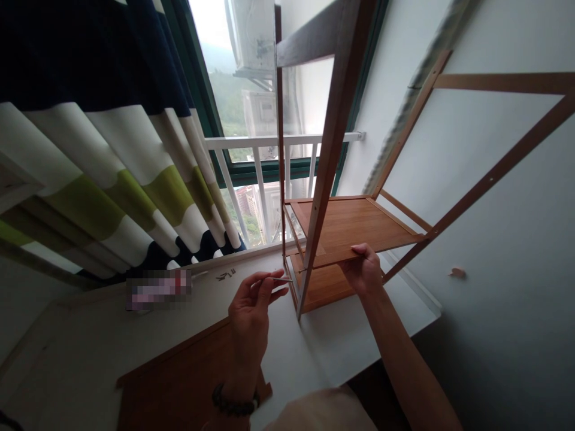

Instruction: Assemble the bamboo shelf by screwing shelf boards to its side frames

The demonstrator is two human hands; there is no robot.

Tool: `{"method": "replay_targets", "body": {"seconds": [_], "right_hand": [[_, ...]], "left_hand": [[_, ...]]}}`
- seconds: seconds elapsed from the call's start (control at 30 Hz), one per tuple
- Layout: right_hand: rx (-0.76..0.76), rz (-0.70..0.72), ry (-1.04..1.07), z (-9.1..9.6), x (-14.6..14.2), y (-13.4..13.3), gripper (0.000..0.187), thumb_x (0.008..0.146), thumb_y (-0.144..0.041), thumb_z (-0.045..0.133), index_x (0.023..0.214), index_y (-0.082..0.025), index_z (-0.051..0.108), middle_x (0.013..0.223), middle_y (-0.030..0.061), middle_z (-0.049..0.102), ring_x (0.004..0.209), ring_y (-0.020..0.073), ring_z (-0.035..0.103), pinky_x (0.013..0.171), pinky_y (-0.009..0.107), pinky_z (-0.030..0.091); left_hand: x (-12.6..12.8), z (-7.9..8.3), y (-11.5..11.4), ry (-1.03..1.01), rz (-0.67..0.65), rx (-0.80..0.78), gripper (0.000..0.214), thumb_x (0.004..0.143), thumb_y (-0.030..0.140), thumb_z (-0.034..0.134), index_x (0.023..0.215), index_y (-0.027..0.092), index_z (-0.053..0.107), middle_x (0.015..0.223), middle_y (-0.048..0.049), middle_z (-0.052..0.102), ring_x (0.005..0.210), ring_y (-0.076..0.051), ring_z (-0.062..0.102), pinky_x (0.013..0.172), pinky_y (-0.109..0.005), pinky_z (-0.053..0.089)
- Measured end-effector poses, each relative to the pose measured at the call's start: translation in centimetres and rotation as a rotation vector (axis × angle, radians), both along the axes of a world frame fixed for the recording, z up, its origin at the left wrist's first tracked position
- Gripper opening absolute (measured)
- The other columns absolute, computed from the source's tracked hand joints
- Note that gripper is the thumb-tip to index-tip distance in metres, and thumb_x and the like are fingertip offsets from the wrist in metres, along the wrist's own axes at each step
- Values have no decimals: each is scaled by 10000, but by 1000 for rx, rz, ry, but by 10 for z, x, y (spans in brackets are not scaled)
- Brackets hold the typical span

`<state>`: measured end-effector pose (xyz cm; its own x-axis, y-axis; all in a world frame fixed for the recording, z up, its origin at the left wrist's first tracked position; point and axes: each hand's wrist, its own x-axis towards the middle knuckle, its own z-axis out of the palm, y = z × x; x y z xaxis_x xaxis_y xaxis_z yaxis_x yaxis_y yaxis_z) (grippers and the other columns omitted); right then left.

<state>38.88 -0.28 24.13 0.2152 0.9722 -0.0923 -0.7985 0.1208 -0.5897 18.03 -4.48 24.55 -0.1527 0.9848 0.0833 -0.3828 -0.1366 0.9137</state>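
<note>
A wooden shelf rack (332, 137) with light uprights and brown boards stands on a white sill by the window. My right hand (365, 269) grips the front edge of the upper brown shelf board (354, 224). My left hand (251, 299) pinches a thin screw or pin (284, 279), its tip pointing at the front upright just above the lower shelf board (321, 287). A dark bead bracelet sits on my left wrist.
A loose brown board (179, 383) lies on the white sill (350, 335) in front of me. A striped blue, white and green curtain (112, 137) hangs at the left. Behind the rack are a white window railing (269, 143) and the white wall (503, 239) to the right.
</note>
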Motion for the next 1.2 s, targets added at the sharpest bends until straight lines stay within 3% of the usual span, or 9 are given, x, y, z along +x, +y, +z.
{"method": "replay_targets", "body": {"seconds": [0.2,0.43,0.77,1.2], "right_hand": [[-9,-6,-1,0,0,0,84,608,-109,500,549,-167,513,518,-29,575,583,129,586,588,268,528],[-23,3,-18,3,0,-1,80,595,-112,494,543,-172,503,538,-26,582,638,143,598,615,284,533],[-11,2,-40,2,0,-1,64,602,-119,495,570,-173,507,520,-36,567,569,127,580,607,280,536],[-23,2,-4,0,-2,-4,66,609,-117,503,569,-169,504,538,-34,579,554,119,579,592,268,537]], "left_hand": [[11,7,-10,50,-51,16,191,747,293,615,838,155,520,953,-98,683,886,-234,644,766,-401,537],[25,-5,-22,91,-49,56,148,776,270,584,857,164,521,1077,-111,638,1031,-228,577,900,-399,466],[28,-6,-24,114,-66,82,117,778,235,583,855,165,530,1137,-107,606,1063,-238,555,920,-408,450],[32,-5,-20,142,-42,114,136,761,261,599,829,160,539,1118,-116,615,1055,-254,560,829,-372,516]]}}
